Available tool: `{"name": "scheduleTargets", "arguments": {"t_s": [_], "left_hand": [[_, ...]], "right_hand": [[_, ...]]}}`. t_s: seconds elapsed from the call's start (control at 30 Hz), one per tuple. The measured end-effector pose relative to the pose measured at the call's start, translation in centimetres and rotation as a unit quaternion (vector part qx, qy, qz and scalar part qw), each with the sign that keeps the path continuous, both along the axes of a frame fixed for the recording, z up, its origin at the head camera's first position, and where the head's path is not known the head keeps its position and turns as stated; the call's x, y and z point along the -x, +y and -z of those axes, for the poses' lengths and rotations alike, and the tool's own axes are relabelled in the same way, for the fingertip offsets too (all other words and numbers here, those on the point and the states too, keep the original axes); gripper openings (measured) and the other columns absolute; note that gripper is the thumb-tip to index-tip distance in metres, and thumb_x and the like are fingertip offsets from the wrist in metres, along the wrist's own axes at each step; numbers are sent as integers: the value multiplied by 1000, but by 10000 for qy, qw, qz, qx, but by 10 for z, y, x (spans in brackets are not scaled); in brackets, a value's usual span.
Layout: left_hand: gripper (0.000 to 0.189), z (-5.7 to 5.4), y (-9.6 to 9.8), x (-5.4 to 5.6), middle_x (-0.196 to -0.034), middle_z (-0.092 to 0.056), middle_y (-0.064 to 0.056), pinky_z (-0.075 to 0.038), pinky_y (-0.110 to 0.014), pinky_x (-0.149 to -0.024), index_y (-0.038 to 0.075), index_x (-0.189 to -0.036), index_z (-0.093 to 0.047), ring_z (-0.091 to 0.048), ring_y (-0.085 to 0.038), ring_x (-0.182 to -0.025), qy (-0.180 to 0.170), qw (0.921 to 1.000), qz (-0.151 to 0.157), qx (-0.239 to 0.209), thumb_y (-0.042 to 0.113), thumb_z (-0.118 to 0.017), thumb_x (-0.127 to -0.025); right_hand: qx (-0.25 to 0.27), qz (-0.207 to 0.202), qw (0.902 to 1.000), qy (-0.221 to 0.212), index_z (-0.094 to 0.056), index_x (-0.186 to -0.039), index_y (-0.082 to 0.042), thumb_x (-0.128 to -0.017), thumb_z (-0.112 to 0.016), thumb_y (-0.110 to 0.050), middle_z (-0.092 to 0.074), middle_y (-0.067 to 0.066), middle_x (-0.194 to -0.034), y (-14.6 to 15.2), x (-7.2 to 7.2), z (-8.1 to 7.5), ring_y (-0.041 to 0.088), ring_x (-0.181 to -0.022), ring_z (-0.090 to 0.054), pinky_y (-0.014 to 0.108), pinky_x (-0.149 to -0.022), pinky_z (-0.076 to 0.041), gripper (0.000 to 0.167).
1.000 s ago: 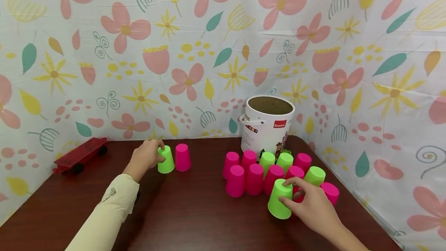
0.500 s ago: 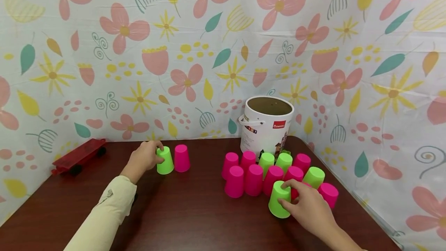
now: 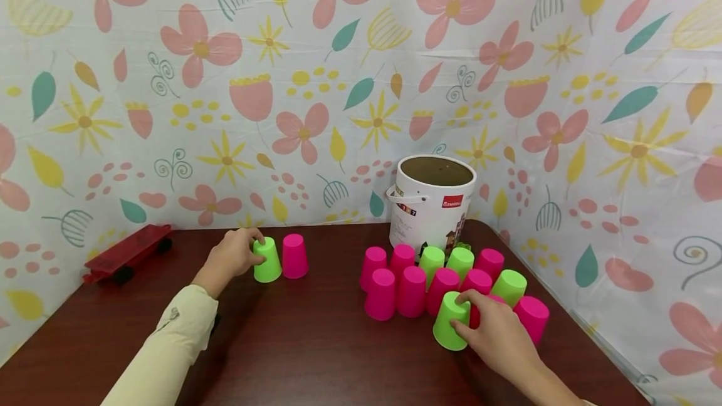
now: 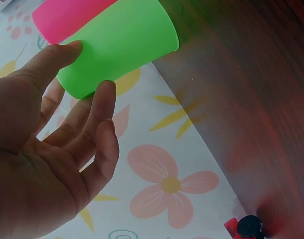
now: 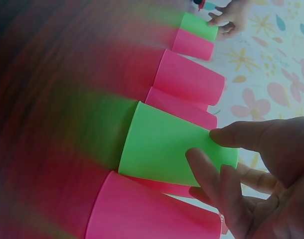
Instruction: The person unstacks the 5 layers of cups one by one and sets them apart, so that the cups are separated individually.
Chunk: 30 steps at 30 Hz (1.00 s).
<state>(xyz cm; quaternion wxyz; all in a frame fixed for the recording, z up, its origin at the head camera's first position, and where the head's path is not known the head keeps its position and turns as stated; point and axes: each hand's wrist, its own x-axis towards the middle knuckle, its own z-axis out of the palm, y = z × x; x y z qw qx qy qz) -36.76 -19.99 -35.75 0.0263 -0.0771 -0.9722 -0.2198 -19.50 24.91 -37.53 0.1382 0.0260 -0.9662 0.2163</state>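
On the left of the table, my left hand [image 3: 231,259] holds a green cup [image 3: 267,262] near its narrow top, thumb on one side and fingers on the other. This cup is upside down, with a pink cup [image 3: 295,257] close on its right. At the right, my right hand [image 3: 502,334] pinches another upside-down green cup [image 3: 449,323] near its top. In the right wrist view, the thumb and fingertips lie on that green cup [image 5: 162,142]. It stands in front of a cluster of pink cups [image 3: 411,293] and green cups [image 3: 510,287], partly hiding some.
A white bucket [image 3: 420,224] with a handle stands behind the cup cluster, by the wall corner. A red skateboard-like toy [image 3: 128,250] with black wheels lies at the table's left back. Flower-patterned cloth [image 3: 327,143] rises behind and on the right of the brown table [image 3: 316,343].
My right hand and its green cup have shifted very slightly left and away from me. My left hand stays at its green cup.
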Motion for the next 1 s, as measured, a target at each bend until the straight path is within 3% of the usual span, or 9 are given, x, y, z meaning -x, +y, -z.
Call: {"name": "scheduleTargets", "arguments": {"t_s": [0.13, 0.33, 0.47, 0.57, 0.7, 1.0], "left_hand": [[37, 0, 0, 0, -105, -68, -13, -52, -45, -69, 9, -114, -64, -64, -24, -83, -28, 10000, 15, -45, 19, -81, -83], [38, 0, -1, 0, -107, -68, -14, -52, -45, -70, 8, -115, -64, -64, -24, -84, -133, 9999, 25, -30, 20, -81, -83], [38, 1, -2, 1, -106, -68, -14, -52, -45, -71, 8, -115, -64, -64, -24, -85, -132, 9999, 29, -61, 19, -81, -83], [38, 1, -2, 2, -106, -69, -13, -52, -46, -71, 9, -114, -64, -64, -24, -85, -87, 9999, 20, -70, 20, -81, -82], [38, 1, -2, 3, -105, -69, -12, -52, -46, -71, 9, -114, -64, -64, -24, -85, -26, 10000, 30, -63, 20, -81, -82], [38, 3, -3, 2, -105, -69, -12, -52, -46, -71, 9, -115, -64, -64, -24, -85, -72, 9999, 14, -78, 21, -81, -83]], "right_hand": [[-55, -64, 9997, 247, -67, -104, -7, -73, -87, -16, -68, 3, -92, 1, 0, 1, 20, -78, -58, 35, -66, -52, 38], [-90, -90, 9990, 434, -68, -103, -6, -71, -88, -13, -68, 7, -97, 2, -1, 1, 26, -87, -62, 42, -75, -55, 39], [-102, -40, 9984, 558, -67, -106, -7, -70, -88, -15, -68, 7, -103, 1, -4, -2, 24, -86, -62, 38, -68, -55, 43], [-66, 70, 9974, 713, -66, -109, -11, -69, -89, -19, -65, 6, -109, -1, -8, -8, 16, -72, -60, 32, -54, -49, 47], [-8, 121, 9950, 987, -65, -111, -14, -70, -89, -21, -60, 6, -117, -5, -12, -17, 6, -58, -54, 26, -45, -42, 48], [302, -172, 9934, 1091, -67, -113, -16, -74, -87, -21, -63, 2, -113, -23, -10, -32, 8, -65, -61, 27, -53, -48, 44]]}}
